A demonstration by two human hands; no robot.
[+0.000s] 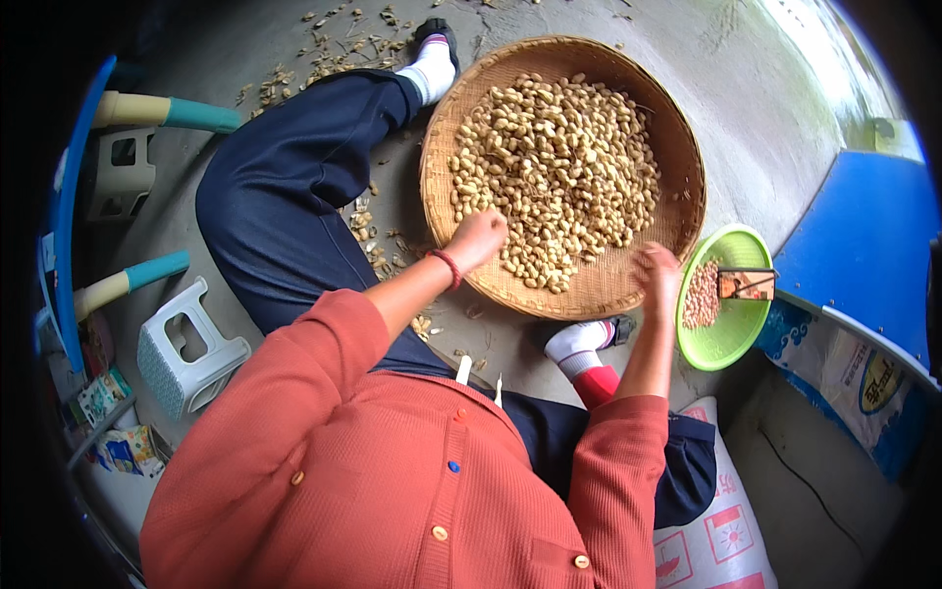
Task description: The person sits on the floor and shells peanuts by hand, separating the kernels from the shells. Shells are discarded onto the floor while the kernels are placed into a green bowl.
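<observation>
A round woven bamboo tray (pixel 670 118) lies on the floor between my feet, holding a large heap of unshelled peanuts (pixel 552 162). My left hand (pixel 482 234), with a red cord on its wrist, is over the tray's near left rim at the edge of the heap; its fingers are curled, and whether they hold a peanut is hidden. Above the tray's right rim, my right hand (pixel 657 272) is blurred, fingers bent; its contents cannot be made out. Just right of it stands a green plastic basket (pixel 736 331) with shelled peanut kernels (pixel 701 294) inside.
A small printed piece (pixel 747 284) sits across the basket's rim. Empty shells (pixel 360 51) litter the concrete floor at upper left and beside my leg. Plastic stools (pixel 193 346) stand left. A blue panel (pixel 865 250) is at right, a printed sack (pixel 725 508) at lower right.
</observation>
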